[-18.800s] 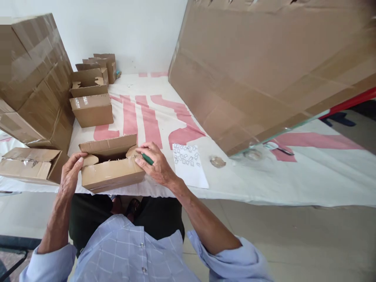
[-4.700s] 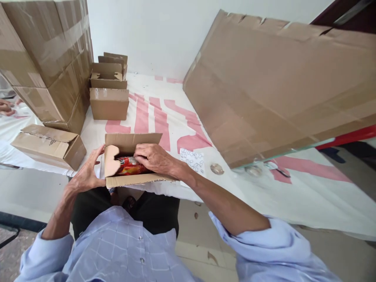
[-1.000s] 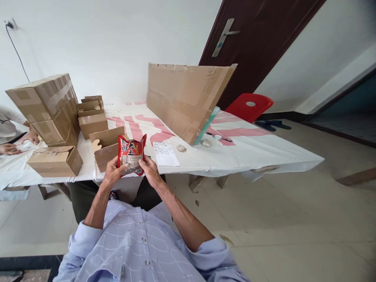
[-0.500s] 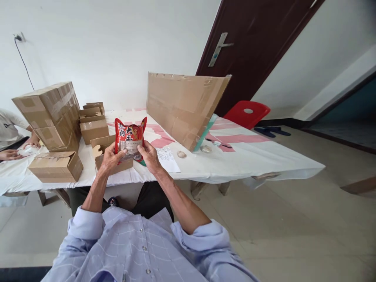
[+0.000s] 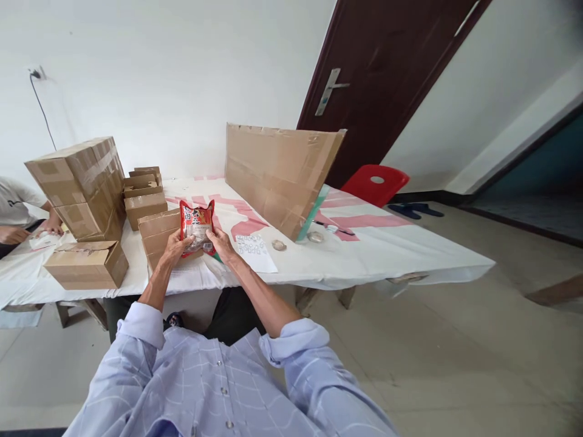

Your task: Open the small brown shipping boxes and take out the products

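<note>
A red food packet [image 5: 198, 223] with dark and white lettering stands upright between my two hands. My left hand [image 5: 175, 247] is closed on its left lower edge, the thumb across the front. On the other side my right hand [image 5: 223, 244] grips the right edge, thumb also on the front. Just behind the packet and to its left is an open cardboard box [image 5: 157, 233] on the table. A printed sheet of paper [image 5: 255, 254] lies to the right of my right hand, partly under a green edge.
Stacked taped cartons [image 5: 75, 182] and a closed carton [image 5: 86, 264] stand at left, with several open boxes [image 5: 144, 200] behind. A large cardboard panel [image 5: 280, 176] leans upright on the white-covered table [image 5: 392, 258]. Another person's hand [image 5: 51, 224] shows at far left.
Both hands have lowered the packet slightly and tilted it back. The flap of the open box behind it stands higher. My view has shifted a little.
</note>
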`<state>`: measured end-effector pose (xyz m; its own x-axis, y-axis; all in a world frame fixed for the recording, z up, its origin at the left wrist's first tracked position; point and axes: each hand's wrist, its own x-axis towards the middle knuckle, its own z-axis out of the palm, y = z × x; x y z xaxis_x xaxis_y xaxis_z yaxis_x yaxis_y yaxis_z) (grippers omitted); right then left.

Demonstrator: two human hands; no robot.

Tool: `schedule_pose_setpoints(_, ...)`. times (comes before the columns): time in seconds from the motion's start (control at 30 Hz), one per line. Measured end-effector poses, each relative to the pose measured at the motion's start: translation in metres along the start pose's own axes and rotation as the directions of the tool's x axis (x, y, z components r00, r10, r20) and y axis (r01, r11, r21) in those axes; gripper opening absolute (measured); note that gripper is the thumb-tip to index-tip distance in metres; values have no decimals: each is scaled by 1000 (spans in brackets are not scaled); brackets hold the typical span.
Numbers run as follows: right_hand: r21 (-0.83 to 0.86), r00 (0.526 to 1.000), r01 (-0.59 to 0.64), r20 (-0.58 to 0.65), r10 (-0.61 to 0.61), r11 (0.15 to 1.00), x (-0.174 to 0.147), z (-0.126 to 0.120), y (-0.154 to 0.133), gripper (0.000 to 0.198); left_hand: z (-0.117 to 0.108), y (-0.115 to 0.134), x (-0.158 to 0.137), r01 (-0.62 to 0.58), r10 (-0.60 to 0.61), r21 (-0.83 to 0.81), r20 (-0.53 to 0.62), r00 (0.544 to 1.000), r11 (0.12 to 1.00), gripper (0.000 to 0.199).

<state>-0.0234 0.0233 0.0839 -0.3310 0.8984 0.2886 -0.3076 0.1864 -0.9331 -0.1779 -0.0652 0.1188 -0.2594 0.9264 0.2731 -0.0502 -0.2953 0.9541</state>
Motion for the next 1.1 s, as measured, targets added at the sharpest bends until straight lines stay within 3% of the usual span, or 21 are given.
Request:
schedule_pose_setpoints(0.2,18,1000,-8,0,8,1000,-5,-2,0,60,-1,0,-2,13,-13,15,31,999,1000,76)
schedule_pose_setpoints(0.37,31,997,32,75,-34,999,-31,-13,-15,62,3,17,-24,-11,6,59,84,996,998,69)
schedule_pose_setpoints(0.5,-53,980,42,196,-31,998,-57,-33,-32,55,-1,41,-48,-50,30,126,157,987,991,74)
schedule_pose_setpoints(0.63,-185,922,42,385,33,982,-66,-44,-59,51,-13,70,-58,-78,18,281,211,977,956,79)
schedule_pose_setpoints(0.77,-333,865,86,493,96,939,-55,-36,-81,41,-22,89,-54,-94,-32,366,323,946,926,62)
schedule_pose_setpoints(0.87,-370,838,144,539,86,918,-40,-25,-92,41,-23,101,-43,-123,-29,440,323,946,889,47)
schedule_pose_setpoints(0.97,-373,831,217,555,29,902,-20,-16,-106,43,-24,118,-26,-87,-56,420,318,946,904,44)
schedule_pose_setpoints(1.03,-387,835,277,549,-22,879,-3,-17,-122,43,-28,134,-12,-88,-19,381,268,963,920,51)
schedule_pose_setpoints(1.1,-414,851,362,512,-115,835,18,-22,-141,46,-38,147,-1,-167,121,419,133,984,892,60)
